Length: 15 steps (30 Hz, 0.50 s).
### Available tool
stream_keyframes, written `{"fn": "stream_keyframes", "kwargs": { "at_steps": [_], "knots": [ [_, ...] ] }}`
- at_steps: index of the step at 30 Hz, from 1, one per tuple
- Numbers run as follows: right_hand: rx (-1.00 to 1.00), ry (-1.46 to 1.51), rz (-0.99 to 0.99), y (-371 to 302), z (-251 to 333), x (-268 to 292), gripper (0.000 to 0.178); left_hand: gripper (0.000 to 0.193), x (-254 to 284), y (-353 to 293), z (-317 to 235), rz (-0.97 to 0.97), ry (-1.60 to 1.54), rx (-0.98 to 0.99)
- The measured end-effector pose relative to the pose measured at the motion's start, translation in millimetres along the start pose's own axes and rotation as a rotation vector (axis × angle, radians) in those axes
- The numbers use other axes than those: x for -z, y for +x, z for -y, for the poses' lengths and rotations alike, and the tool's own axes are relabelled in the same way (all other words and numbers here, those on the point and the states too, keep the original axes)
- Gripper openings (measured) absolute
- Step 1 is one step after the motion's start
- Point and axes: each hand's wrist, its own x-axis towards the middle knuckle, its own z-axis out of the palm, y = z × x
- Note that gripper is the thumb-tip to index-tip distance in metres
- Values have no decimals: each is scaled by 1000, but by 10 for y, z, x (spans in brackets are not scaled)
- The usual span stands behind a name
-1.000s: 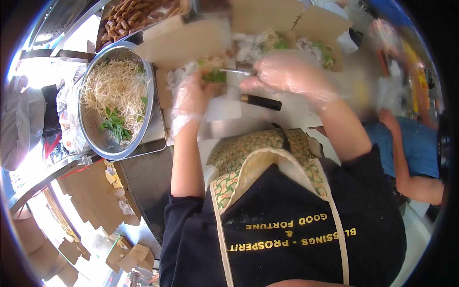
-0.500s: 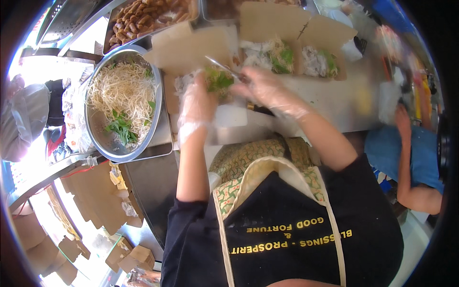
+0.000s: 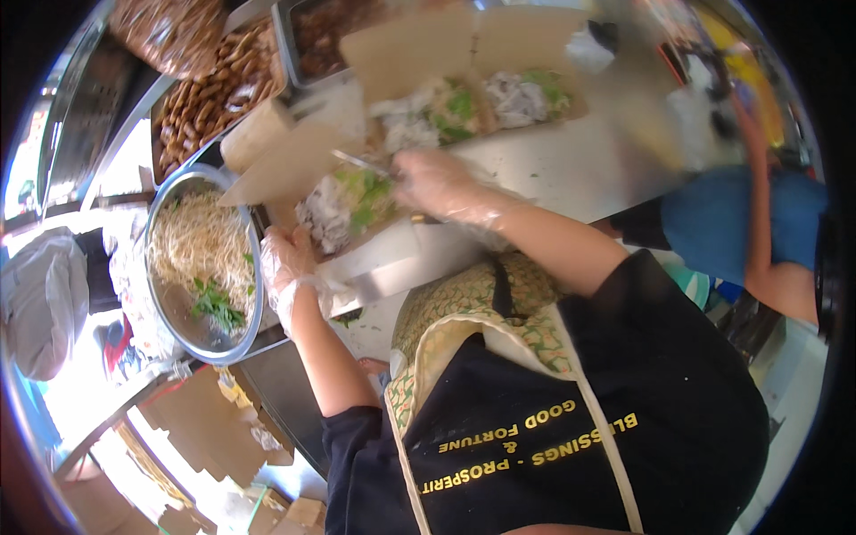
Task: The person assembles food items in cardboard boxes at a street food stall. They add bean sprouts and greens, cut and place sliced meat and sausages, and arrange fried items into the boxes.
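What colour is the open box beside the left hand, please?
The open box is light brown, best seen in the head view.

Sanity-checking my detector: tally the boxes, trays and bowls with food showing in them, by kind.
Boxes: 3
Trays: 2
Bowl: 1
Total: 6

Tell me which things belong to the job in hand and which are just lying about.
Likely part of the job:
metal utensil, in the right hand
open cardboard box, left hand at its left side
white noodles and green leaves, in that box
bean sprouts, in the metal colander

Apparently lying about:
brown cardboard, lower left
grey cloth, far left
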Motion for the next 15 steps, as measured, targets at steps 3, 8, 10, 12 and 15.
{"fn": "stream_keyframes", "kwargs": {
  "at_steps": [3,8,10,12,15],
  "knots": [
    [72,-17,-10,17,-1,18,27,38,-81,107,44,-23,0,34],
    [118,46,-39,-271,-208,267,26,39,310,-186,-130,52,-51,-155],
    [118,103,-119,-525,-418,492,26,38,487,-371,-479,97,-72,-159],
    [92,156,-165,-844,-682,778,27,35,511,-558,-962,169,-246,-150],
    [22,85,-284,-1386,-1188,1274,30,32,320,-676,-1720,303,-200,-358]
  ]
}}
